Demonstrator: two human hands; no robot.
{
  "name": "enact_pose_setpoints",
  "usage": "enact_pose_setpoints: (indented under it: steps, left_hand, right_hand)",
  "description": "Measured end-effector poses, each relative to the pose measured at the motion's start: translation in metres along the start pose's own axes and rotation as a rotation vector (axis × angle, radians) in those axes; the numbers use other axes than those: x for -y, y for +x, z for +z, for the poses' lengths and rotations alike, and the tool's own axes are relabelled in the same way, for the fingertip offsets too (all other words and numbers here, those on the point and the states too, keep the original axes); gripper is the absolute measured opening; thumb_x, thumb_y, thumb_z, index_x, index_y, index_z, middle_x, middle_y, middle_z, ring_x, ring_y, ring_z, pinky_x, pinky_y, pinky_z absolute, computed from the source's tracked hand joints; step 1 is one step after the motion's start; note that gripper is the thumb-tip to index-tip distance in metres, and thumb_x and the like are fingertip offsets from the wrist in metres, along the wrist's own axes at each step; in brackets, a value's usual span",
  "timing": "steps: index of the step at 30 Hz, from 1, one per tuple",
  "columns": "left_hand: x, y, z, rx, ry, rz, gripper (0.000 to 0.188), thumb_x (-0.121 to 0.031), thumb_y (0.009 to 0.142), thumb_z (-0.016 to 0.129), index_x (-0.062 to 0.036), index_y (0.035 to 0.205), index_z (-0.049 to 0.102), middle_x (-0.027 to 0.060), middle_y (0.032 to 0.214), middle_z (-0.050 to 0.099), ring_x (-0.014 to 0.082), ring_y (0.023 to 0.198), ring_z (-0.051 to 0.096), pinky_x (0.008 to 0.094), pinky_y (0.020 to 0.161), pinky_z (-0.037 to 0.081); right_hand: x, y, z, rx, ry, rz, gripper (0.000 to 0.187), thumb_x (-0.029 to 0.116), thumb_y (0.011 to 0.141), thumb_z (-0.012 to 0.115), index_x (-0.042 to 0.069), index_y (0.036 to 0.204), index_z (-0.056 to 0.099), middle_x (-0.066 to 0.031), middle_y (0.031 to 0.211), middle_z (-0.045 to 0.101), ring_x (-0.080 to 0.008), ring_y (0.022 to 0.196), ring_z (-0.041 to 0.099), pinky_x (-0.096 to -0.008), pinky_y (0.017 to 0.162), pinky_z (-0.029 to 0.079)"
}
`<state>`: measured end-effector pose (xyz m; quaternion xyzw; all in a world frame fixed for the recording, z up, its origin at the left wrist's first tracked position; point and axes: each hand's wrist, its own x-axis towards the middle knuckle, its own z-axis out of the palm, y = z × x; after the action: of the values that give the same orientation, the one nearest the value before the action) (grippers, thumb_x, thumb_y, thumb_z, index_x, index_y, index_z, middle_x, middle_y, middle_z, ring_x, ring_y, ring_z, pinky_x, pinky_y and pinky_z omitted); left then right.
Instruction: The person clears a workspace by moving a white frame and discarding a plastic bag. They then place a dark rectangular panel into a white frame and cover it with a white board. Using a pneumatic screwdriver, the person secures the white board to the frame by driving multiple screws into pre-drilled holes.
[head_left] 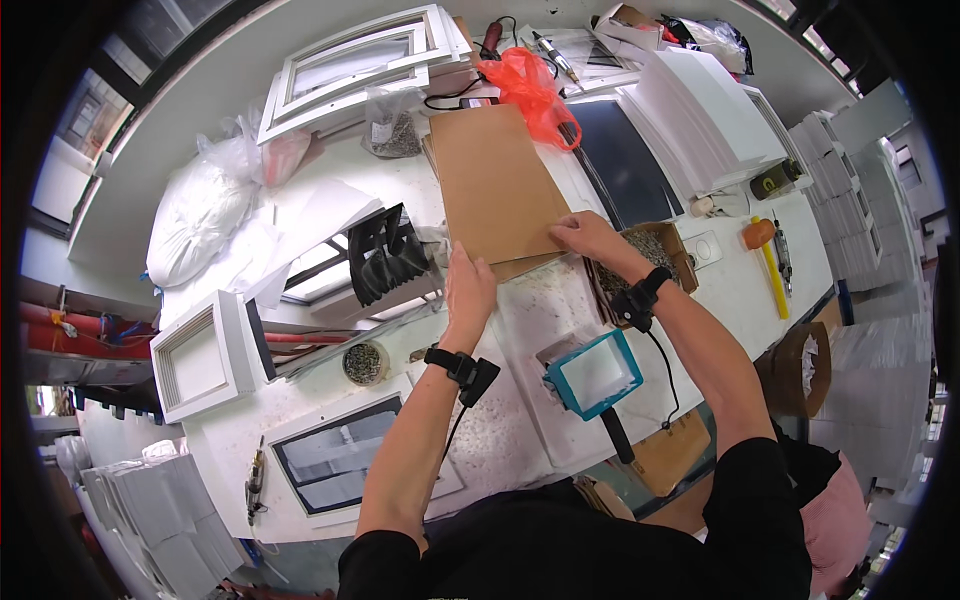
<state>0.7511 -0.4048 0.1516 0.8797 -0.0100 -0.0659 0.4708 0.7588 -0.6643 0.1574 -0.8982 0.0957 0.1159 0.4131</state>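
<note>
White worktable [512, 425], brown board [497, 190] between both hands [472, 292] [592, 243]

No lettering or numbers can be read with certainty. The clear plastic bag of small hardware [402, 138] bears a pale label [381, 132], its print too small to make out.

The brown sheet [495, 185] has a smooth, matt, cardboard-like face. The red bag [527, 90] is thin, crinkled plastic with a light sheen; the small bag [393, 128] is clear plastic. The dark panel [625, 160] is smooth and faintly reflective. The black strips [385, 260] have a glossy, plastic-like finish. The white frame [200, 358] is smooth and plastic-like. The small parts [363, 363] in the round tub look metallic. The tabletop [515, 400] is smooth, with a speckled sheen. The sleeve [745, 470] is matt cloth.
</note>
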Motion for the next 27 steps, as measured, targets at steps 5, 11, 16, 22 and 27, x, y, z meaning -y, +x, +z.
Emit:
enact_pose_setpoints:
  steps: [5, 11, 16, 22, 27]
  left_hand:
    - [-0.003, 0.002, -0.012, 0.009, -0.121, -0.085, 0.053, -0.019, 0.097, 0.052, 0.0025, 0.146, 0.044, 0.0328, 0.132, 0.062, 0.0483, 0.125, 0.058, 0.0519, 0.106, 0.045]
    - [-0.009, -0.012, -0.003, 0.076, -0.282, -0.022, 0.060, -0.021, 0.100, 0.053, 0.0027, 0.153, 0.037, 0.0314, 0.140, 0.058, 0.0455, 0.130, 0.057, 0.0476, 0.111, 0.042]
    - [-0.032, -0.072, -0.007, 0.063, -0.248, 0.272, 0.054, -0.015, 0.102, 0.054, 0.0030, 0.151, 0.040, 0.0277, 0.142, 0.058, 0.0395, 0.127, 0.061, 0.0438, 0.109, 0.045]
    - [-0.013, -0.170, -0.069, 0.447, -0.386, 0.177, 0.046, -0.012, 0.105, 0.054, 0.0002, 0.149, 0.045, 0.0248, 0.146, 0.055, 0.0346, 0.123, 0.065, 0.0409, 0.105, 0.050]
    - [0.034, -0.225, -0.110, 0.562, -0.342, 0.102, 0.036, -0.011, 0.106, 0.054, -0.0001, 0.140, 0.057, 0.0193, 0.131, 0.068, 0.0299, 0.119, 0.068, 0.0375, 0.102, 0.052]
  right_hand:
    - [0.011, -0.007, -0.011, -0.111, 0.184, 0.057, 0.037, 0.030, 0.089, 0.072, -0.006, 0.095, 0.075, -0.0076, 0.076, 0.071, -0.0134, 0.068, 0.064, -0.0311, 0.066, 0.052]
    - [0.056, -0.024, -0.025, -0.102, 0.590, 0.099, 0.037, 0.030, 0.096, 0.073, -0.006, 0.105, 0.071, -0.0062, 0.086, 0.072, -0.0154, 0.075, 0.071, -0.0295, 0.060, 0.055]
    - [0.092, -0.042, -0.033, -0.248, 0.388, -0.092, 0.036, 0.031, 0.099, 0.068, -0.005, 0.102, 0.070, -0.0096, 0.082, 0.071, -0.0171, 0.073, 0.073, -0.0323, 0.059, 0.056]
    - [0.066, -0.034, -0.037, -0.448, -0.242, -0.292, 0.033, 0.030, 0.099, 0.066, -0.003, 0.098, 0.067, -0.0157, 0.076, 0.068, -0.0225, 0.061, 0.069, -0.0367, 0.061, 0.053]
    - [0.106, -0.080, -0.047, -0.463, -0.012, -0.165, 0.032, 0.030, 0.102, 0.065, -0.002, 0.098, 0.067, -0.0092, 0.074, 0.066, -0.0144, 0.062, 0.066, -0.0305, 0.060, 0.052]
